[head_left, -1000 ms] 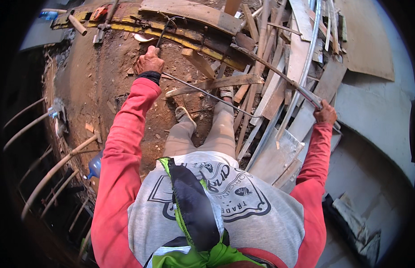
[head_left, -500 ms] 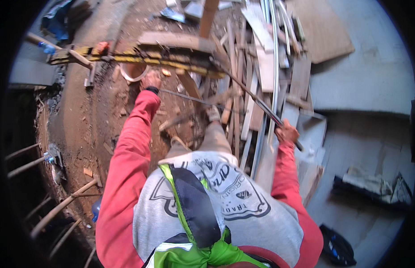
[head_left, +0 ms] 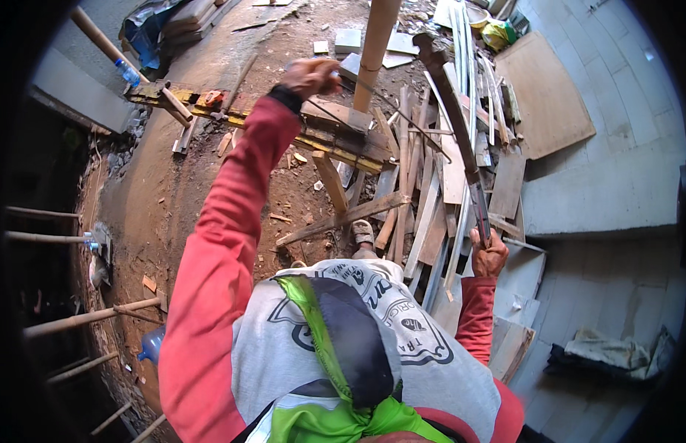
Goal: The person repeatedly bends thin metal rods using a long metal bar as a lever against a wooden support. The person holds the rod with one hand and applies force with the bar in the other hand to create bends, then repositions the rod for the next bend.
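Note:
My left hand (head_left: pixel 313 77) is raised over the narrow wooden bench, its fingers closed on a thin, bent steel rod (head_left: pixel 429 136) that stretches to the right. Low on the right, my right hand (head_left: pixel 488 255) grips a long rebar bender (head_left: pixel 461 133), a dark bar with a notched head. The bender slants up with its head in the air, away from the bench. Worn yellow paint edges the bench (head_left: pixel 343 153), where a short board (head_left: pixel 335 113) lies on top. An orange object (head_left: pixel 213 98) and a hammer-like tool with a wooden handle (head_left: pixel 239 83) rest towards its left end.
Timber scraps and boards (head_left: pixel 431 221) are heaped to the right of the bench. A wooden post (head_left: pixel 376 52) rises behind it, and a slanting brace (head_left: pixel 343 219) crosses before my feet. A plywood sheet (head_left: pixel 542 96) lies far right. Bamboo poles (head_left: pixel 91 317) jut in at left.
My left hand has risen and moved right, carrying the rod up off the bench. The bender's head has lifted from the bench and swung up to the right; my right hand has moved slightly.

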The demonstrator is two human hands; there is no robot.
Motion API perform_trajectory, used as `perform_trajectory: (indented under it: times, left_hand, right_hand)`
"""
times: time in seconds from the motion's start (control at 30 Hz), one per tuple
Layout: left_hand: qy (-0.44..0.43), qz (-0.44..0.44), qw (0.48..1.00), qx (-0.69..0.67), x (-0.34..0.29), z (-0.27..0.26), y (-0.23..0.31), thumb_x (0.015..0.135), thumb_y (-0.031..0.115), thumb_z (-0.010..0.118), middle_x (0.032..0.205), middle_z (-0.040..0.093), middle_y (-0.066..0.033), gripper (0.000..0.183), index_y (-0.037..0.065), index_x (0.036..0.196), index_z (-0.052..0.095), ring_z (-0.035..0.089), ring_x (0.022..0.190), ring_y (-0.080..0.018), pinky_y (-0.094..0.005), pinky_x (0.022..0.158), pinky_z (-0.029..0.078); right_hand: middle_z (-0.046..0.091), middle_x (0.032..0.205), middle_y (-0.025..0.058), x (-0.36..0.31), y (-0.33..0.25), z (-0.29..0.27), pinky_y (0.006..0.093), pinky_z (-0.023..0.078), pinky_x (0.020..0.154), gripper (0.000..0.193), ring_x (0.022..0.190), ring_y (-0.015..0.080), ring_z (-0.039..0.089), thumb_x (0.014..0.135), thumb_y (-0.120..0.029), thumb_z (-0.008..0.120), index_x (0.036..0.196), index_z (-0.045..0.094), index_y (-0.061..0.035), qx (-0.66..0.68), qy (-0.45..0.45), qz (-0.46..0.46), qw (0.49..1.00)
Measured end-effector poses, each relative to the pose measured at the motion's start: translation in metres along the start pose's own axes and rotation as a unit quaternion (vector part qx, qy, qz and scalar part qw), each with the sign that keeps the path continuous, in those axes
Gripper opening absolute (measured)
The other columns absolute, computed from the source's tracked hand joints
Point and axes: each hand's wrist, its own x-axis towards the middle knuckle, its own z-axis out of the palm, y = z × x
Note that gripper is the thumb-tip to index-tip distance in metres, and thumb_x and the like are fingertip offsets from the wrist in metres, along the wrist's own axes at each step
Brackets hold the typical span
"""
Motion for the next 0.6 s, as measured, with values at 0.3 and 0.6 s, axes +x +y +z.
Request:
perform_trajectory:
  times: [0.3, 0.6]
  left_hand:
    - [0.1, 0.275, 0.867, 0.402, 0.061, 0.05, 0.021, 0.089, 0.015, 0.059, 0.087, 0.069, -0.0088, 0.017, 0.017, 0.103, 0.068, 0.067, 0.081, -0.03, -0.0402, 0.073, 0.054]
    - [0.192, -0.145, 0.97, -0.027, -0.019, -0.05, -0.069, 0.099, 0.026, 0.058, 0.065, 0.063, -0.0066, 0.025, 0.005, 0.096, 0.071, 0.049, 0.044, -0.009, -0.0263, 0.038, 0.037]
  right_hand:
    - [0.055, 0.059, 0.0067, 0.01, -0.023, 0.003, 0.0316, 0.043, 0.053, 0.018, 0.051, 0.015, 0.052, 0.082, -0.021, 0.079, 0.081, 0.069, -0.0068, 0.084, 0.074, -0.075, 0.991]
    - [0.059, 0.063, 0.0063, -0.007, -0.028, 0.006, 0.0283, 0.044, 0.055, 0.013, 0.055, 0.0127, 0.056, 0.083, -0.015, 0.078, 0.082, 0.069, -0.0057, 0.103, 0.051, -0.058, 0.992]
